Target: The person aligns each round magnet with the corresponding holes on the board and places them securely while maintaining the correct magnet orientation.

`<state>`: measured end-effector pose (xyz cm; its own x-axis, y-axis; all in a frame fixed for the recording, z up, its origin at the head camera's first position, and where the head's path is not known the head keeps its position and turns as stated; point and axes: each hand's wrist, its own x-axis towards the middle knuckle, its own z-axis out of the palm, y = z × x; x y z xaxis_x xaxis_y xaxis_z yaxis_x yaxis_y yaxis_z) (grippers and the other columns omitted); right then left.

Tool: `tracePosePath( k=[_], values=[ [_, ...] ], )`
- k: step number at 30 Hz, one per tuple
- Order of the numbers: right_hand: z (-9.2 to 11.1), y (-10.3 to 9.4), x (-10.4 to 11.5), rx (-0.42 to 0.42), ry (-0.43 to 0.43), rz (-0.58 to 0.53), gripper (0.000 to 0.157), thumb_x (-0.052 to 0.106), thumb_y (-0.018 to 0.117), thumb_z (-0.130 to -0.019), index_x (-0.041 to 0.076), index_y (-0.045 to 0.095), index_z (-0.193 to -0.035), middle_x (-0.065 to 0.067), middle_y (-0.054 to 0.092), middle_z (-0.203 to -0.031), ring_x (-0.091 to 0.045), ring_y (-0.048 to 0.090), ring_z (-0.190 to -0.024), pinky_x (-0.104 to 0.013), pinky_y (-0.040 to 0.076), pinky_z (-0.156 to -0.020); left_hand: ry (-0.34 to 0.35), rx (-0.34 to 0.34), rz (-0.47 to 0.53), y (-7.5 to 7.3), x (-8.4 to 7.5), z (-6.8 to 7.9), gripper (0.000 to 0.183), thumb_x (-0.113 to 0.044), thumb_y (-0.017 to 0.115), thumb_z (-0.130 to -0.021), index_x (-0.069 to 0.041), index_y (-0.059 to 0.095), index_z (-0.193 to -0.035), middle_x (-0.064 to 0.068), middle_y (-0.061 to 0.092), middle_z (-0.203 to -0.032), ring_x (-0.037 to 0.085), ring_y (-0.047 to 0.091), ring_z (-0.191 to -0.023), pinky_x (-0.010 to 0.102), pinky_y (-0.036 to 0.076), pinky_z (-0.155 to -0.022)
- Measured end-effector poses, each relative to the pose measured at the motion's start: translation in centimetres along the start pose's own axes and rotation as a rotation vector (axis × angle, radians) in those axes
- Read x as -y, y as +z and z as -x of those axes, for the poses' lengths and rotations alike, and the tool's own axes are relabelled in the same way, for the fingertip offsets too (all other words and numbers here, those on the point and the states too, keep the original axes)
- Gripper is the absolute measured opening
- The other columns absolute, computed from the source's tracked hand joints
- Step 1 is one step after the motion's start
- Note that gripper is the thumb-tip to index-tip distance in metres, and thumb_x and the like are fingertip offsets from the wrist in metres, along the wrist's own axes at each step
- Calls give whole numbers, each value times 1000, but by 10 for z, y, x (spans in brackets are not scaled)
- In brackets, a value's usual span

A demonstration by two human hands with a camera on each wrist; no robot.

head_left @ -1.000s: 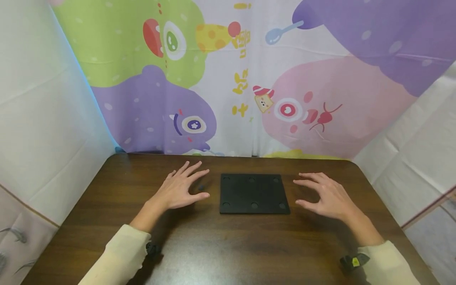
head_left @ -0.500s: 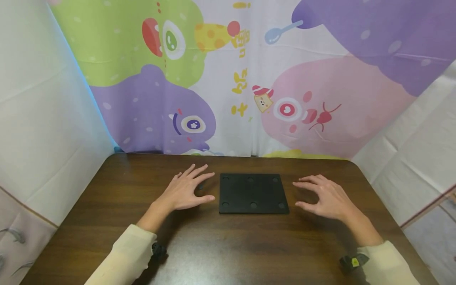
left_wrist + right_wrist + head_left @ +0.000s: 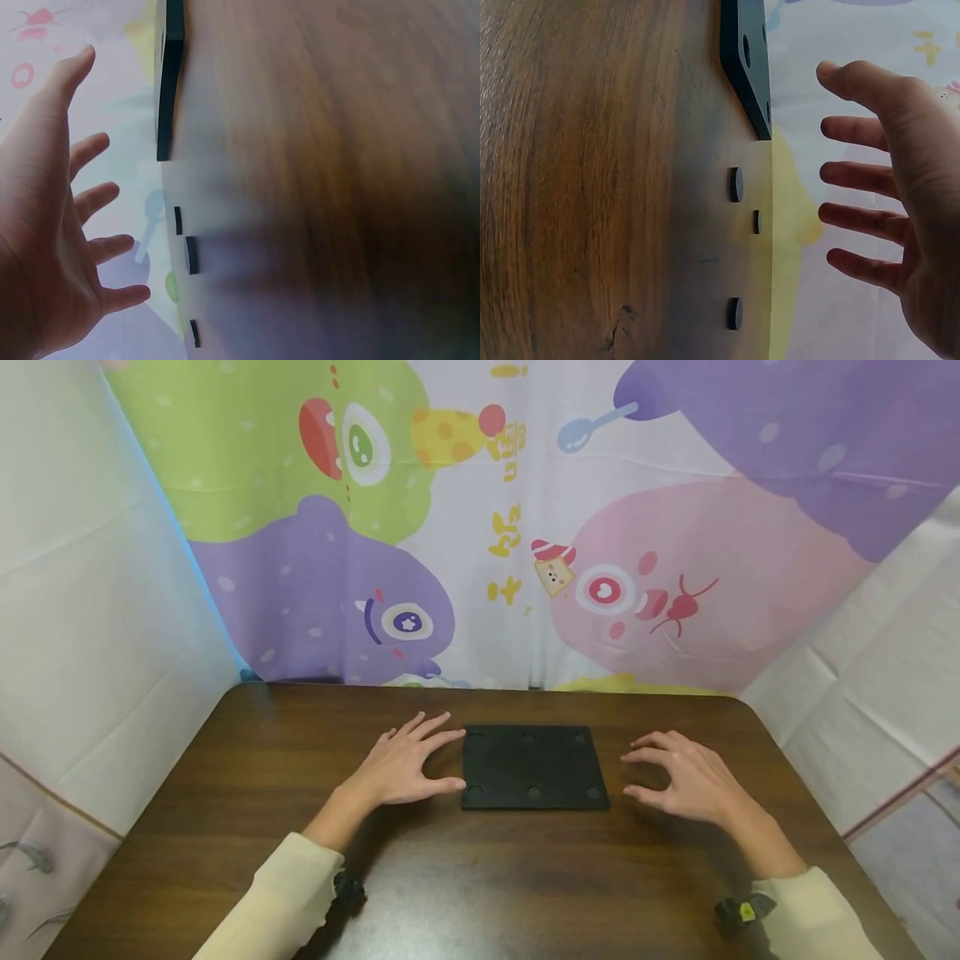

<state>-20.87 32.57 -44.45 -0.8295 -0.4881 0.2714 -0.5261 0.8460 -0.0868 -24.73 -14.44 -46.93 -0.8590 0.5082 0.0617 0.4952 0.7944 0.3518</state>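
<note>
A flat black rectangular plate (image 3: 532, 768) with several round recesses lies on the brown table. My left hand (image 3: 405, 767) hovers at its left edge, fingers spread; thumb and index tips meet that edge in the head view, while the left wrist view shows the hand raised off the table. Off the plate's right side my right hand (image 3: 693, 781) hangs with fingers loosely bent, holding nothing. Three small black discs, one of them here (image 3: 191, 255), stand out in the left wrist view. Three more, including this disc (image 3: 736, 184), appear in the right wrist view. The hands hide these discs in the head view.
The wooden table (image 3: 480, 885) extends in front of the plate. Behind it hangs a curtain (image 3: 495, 635) with cartoon creatures, and pale cloth walls (image 3: 97, 568) flank both sides. Each wrist bears a dark strapped device, such as the right one (image 3: 745, 910).
My left hand has moved right, from clear of the plate to its left edge, and slightly toward me. The right hand has barely shifted.
</note>
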Motion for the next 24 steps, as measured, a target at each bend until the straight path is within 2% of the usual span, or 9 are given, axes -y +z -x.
tracePosePath(
  k=[11, 24],
  values=[
    [2, 0, -2, 58, 48, 14, 44, 47, 92, -88, 21, 87, -123, -8, 81, -125, -33, 76, -111, -53, 67, -82, 24, 55, 31, 4, -9, -4, 86, -71, 73, -98, -33, 50, -171, 7, 32, -188, 52, 26, -174, 91, 31, -123],
    [2, 2, -1, 88, 56, 10, 43, 45, 92, -90, 22, 87, -125, -7, 80, -125, -32, 76, -111, -52, 66, -82, 3, 121, 35, 9, -19, -13, 85, -73, 73, -98, -34, 52, -170, 5, 30, -189, 50, 22, -176, 89, 27, -127]
  ],
)
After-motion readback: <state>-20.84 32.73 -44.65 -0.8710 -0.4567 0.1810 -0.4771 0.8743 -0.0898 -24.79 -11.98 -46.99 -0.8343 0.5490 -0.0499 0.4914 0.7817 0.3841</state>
